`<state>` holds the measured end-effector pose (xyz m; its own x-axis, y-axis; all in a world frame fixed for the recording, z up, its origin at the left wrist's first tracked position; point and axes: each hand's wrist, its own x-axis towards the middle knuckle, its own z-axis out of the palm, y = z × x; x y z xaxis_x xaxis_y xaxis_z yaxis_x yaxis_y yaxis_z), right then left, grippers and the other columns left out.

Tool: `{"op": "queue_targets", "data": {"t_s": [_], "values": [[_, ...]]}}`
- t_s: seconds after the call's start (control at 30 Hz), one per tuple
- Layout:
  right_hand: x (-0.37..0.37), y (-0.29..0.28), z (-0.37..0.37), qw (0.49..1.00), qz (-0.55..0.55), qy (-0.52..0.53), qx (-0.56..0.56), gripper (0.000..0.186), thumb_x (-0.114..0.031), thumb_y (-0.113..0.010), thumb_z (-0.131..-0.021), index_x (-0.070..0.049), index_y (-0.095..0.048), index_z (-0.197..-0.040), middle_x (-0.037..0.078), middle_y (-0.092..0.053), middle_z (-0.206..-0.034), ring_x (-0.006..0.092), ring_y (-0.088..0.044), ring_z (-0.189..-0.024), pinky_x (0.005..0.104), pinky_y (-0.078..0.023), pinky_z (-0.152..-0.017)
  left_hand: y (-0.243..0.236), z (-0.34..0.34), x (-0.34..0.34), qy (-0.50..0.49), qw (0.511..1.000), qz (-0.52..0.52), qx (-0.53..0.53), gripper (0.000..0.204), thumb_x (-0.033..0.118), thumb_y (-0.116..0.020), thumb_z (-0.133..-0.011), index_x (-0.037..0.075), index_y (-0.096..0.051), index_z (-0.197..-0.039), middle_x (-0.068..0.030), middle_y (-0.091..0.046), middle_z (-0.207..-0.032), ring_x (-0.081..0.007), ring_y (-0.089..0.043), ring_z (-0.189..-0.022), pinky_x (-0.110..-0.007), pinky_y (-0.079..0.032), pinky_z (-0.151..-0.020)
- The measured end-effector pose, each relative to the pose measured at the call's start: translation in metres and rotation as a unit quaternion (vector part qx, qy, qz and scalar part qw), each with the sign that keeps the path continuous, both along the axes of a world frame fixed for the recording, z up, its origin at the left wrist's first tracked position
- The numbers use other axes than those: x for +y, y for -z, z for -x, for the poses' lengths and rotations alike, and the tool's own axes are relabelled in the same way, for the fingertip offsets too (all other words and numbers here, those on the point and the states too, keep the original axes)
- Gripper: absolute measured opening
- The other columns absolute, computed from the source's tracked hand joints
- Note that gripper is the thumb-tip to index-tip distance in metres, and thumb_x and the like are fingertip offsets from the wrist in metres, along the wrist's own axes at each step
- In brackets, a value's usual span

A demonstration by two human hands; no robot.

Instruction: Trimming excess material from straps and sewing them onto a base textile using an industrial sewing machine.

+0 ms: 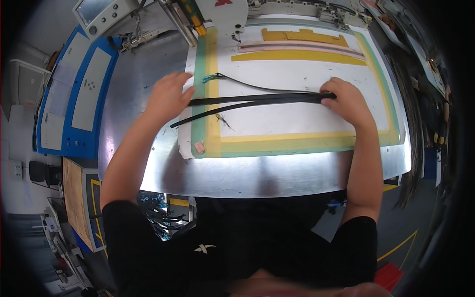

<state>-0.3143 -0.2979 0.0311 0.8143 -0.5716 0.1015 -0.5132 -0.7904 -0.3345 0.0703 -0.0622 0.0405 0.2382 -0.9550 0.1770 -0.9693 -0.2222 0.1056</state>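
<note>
Black flat straps (257, 99) stretch across the white work sheet (282, 119) in front of me. At their right end my right hand (347, 103) is closed, thumb and fingers pinching the bunched strips. My left hand (170, 96) is at the other end, thumb and forefinger apart; one strap reaches its edge, and whether it runs on under the palm is hidden. A lower strap end (179, 123) lies loose below that hand. Above, a thinner black cord (267, 88) curves away to a blue-green tangled tip (210, 77).
Yellow strips (297, 57) and a pinkish bar (302, 48) lie at the sheet's far side. Machine parts (217, 15) overhang the back. A blue panelled cabinet (79, 94) stands left. Green and yellow tape borders the sheet on the metal table (217, 178). Dark thread scraps (222, 120) lie nearby.
</note>
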Motion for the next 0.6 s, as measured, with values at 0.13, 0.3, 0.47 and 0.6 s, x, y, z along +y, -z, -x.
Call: {"op": "queue_targets", "data": {"t_s": [0.13, 0.3, 0.47, 0.6], "values": [[-0.012, 0.006, -0.001, 0.997, 0.050, 0.050, -0.028, 0.013, -0.012, -0.070, -0.087, -0.008, -0.069, -0.099, 0.010, -0.067, -0.094, 0.0318, -0.065, -0.090, 0.0407, -0.051, -0.079, 0.036, 0.004, -0.062, 0.051, 0.997, 0.061, 0.021, 0.031, 0.024, -0.069, -0.091, 0.004, -0.069, -0.114, -0.0182, -0.063, -0.124, -0.0366, -0.061, -0.112, -0.043, -0.049, -0.095], [-0.020, 0.010, 0.006, 0.977, 0.101, 0.159, -0.100, 0.014, -0.012, -0.068, -0.090, -0.009, -0.068, -0.104, 0.010, -0.066, -0.096, 0.0312, -0.066, -0.088, 0.0406, -0.052, -0.076, 0.041, 0.014, -0.091, 0.045, 0.982, 0.014, 0.180, 0.022, 0.021, -0.068, -0.091, 0.006, -0.071, -0.106, -0.0147, -0.069, -0.098, -0.0347, -0.065, -0.096, -0.043, -0.051, -0.087], [-0.014, 0.013, -0.007, 0.927, 0.261, 0.234, -0.136, 0.028, -0.017, -0.072, -0.088, -0.010, -0.065, -0.114, 0.009, -0.066, -0.098, 0.0301, -0.067, -0.085, 0.0402, -0.054, -0.070, 0.043, 0.035, -0.081, 0.148, 0.977, 0.147, 0.041, 0.014, 0.015, -0.071, -0.088, 0.004, -0.070, -0.094, -0.0109, -0.069, -0.087, -0.0301, -0.066, -0.081, -0.039, -0.052, -0.073], [0.027, 0.002, -0.044, 0.975, 0.112, 0.025, -0.189, 0.026, -0.020, -0.072, -0.088, -0.008, -0.068, -0.110, 0.009, -0.066, -0.103, 0.0298, -0.068, -0.085, 0.0386, -0.055, -0.073, 0.021, 0.053, -0.077, 0.351, 0.870, 0.315, -0.144, 0.021, -0.001, -0.079, -0.072, -0.002, -0.068, -0.090, -0.0095, -0.065, -0.080, -0.0252, -0.063, -0.068, -0.035, -0.050, -0.060]]}}
